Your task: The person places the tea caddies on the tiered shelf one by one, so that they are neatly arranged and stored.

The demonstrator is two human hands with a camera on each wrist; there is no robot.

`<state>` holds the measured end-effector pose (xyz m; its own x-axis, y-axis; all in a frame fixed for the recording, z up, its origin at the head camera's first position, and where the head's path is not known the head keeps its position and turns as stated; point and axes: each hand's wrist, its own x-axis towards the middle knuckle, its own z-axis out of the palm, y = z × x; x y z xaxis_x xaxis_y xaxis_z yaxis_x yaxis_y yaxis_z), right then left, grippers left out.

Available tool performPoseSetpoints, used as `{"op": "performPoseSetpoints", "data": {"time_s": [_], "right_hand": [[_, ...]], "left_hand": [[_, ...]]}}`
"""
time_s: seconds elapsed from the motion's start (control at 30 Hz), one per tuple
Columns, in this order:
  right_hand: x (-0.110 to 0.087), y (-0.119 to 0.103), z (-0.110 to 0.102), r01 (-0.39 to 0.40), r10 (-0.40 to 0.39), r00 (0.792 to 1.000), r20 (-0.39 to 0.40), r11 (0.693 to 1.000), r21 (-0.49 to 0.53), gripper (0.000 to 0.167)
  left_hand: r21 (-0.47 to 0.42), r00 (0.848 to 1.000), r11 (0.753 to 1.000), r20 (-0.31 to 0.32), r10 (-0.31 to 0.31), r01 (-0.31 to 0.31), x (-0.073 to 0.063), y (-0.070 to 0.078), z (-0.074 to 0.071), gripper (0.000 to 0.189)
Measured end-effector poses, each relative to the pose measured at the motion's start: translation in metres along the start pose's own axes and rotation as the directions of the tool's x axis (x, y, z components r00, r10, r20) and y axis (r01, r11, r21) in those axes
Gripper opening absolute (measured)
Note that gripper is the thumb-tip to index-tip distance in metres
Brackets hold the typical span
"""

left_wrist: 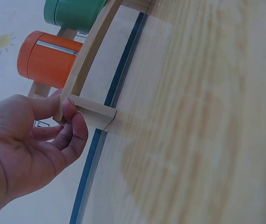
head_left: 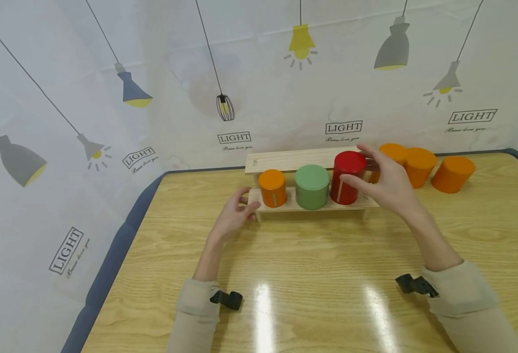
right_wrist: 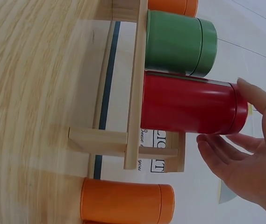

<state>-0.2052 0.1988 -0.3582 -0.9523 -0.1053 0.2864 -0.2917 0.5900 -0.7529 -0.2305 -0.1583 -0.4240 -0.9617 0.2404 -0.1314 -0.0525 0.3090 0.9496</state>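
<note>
My left hand (head_left: 234, 213) pinches the left end of the lower board of a two-step wooden rack (head_left: 289, 208). On that board stand an orange canister (head_left: 273, 189), a wider green canister (head_left: 311, 187) and a taller red canister (head_left: 344, 186), left to right. My right hand (head_left: 388, 184) is around the upper part of the red canister, thumb at the front and fingers at the far side. In the right wrist view the red canister (right_wrist: 189, 103) stands upright on the board, close beside the green one, with the right thumb at its lid.
Several orange canisters (head_left: 454, 174) stand on the wooden table (head_left: 311, 274) right of the rack, partly behind my right hand. Behind the table hangs a white cloth (head_left: 263, 73) printed with lamps. A dark blue edge (head_left: 122, 245) runs along the table's left side.
</note>
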Motion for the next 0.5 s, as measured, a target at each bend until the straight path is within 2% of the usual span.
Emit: {"op": "performPoseSetpoints", "data": {"time_s": [0.07,0.5], "right_hand": [[-0.001,0.000,-0.004,-0.007,0.007,1.000,-0.001,1.000,0.015,0.079],[-0.011,0.022,-0.033,0.031,-0.030,0.993,-0.112,0.999,0.010,0.056]], "left_hand": [[-0.002,1.000,1.000,-0.007,0.005,-0.005,0.004,-0.008,0.000,0.066],[0.004,1.000,1.000,-0.010,0.001,-0.001,0.004,-0.008,0.000,0.066]]}}
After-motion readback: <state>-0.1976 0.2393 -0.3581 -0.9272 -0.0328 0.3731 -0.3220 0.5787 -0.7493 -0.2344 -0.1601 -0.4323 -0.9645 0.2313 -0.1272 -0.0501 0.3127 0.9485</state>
